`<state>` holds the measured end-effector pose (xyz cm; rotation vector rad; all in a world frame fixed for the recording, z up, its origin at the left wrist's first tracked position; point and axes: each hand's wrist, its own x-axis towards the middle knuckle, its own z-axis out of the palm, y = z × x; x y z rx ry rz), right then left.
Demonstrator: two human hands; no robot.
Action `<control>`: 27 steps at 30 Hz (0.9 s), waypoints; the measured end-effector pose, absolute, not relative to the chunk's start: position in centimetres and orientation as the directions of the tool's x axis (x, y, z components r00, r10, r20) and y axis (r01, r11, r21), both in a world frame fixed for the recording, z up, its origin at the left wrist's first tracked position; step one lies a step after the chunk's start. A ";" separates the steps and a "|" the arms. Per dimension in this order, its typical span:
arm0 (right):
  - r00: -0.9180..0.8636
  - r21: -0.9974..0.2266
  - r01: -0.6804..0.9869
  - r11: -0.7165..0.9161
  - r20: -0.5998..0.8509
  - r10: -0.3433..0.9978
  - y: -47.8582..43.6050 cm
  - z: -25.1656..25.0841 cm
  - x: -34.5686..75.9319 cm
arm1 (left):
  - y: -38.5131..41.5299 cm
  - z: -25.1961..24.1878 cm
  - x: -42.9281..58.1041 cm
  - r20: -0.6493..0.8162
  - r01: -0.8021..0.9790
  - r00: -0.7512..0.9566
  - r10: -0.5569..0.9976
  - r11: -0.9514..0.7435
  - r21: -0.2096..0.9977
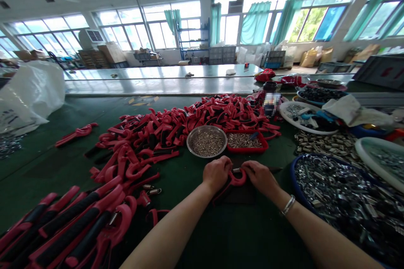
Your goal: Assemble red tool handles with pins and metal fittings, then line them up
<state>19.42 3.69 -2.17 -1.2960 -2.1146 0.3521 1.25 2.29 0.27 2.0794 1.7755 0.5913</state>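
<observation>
1. The left hand (217,173) and right hand (260,178) reach forward side by side, fingers curled closed around a red-and-black plastic-handled tool (239,178) on the green table (202,239).
2. Their fingers hide its middle; a small steel coil spring (236,170) barely shows between them.

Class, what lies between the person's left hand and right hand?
In the head view, a red-and-black handle with a small coil spring at its hooked end lies between the left hand and the right hand.
</observation>
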 end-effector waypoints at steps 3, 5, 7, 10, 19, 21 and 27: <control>-0.308 -0.553 0.693 0.461 0.351 0.884 3.6 -2.0 19.4 | 2.4 0.2 1.3 0.092 0.846 0.135 0.987 -0.163 0.509; -0.306 -0.556 0.695 0.455 0.344 0.888 3.5 -1.9 19.3 | 2.5 0.1 1.3 0.099 0.839 0.139 0.985 -0.170 0.517; -0.314 -0.545 0.704 0.455 0.336 0.888 3.5 -1.8 19.2 | 2.5 0.0 1.3 0.113 0.831 0.145 0.983 -0.183 0.526; -0.331 -0.512 0.725 0.461 0.328 0.885 3.4 -1.7 19.2 | 2.5 0.1 1.2 0.119 0.825 0.151 0.981 -0.192 0.532; -0.557 0.007 0.813 0.582 0.298 0.775 3.0 -1.3 18.7 | 2.4 0.0 1.2 0.136 0.826 0.160 0.978 -0.208 0.524; -0.585 0.106 0.807 0.581 0.278 0.762 2.9 -1.3 18.6 | 2.4 -0.1 1.2 0.148 0.829 0.167 0.975 -0.220 0.513; -0.604 -0.126 0.763 0.634 0.210 0.769 4.0 -1.0 19.2 | 2.3 -0.3 1.2 0.148 0.841 0.170 0.974 -0.222 0.494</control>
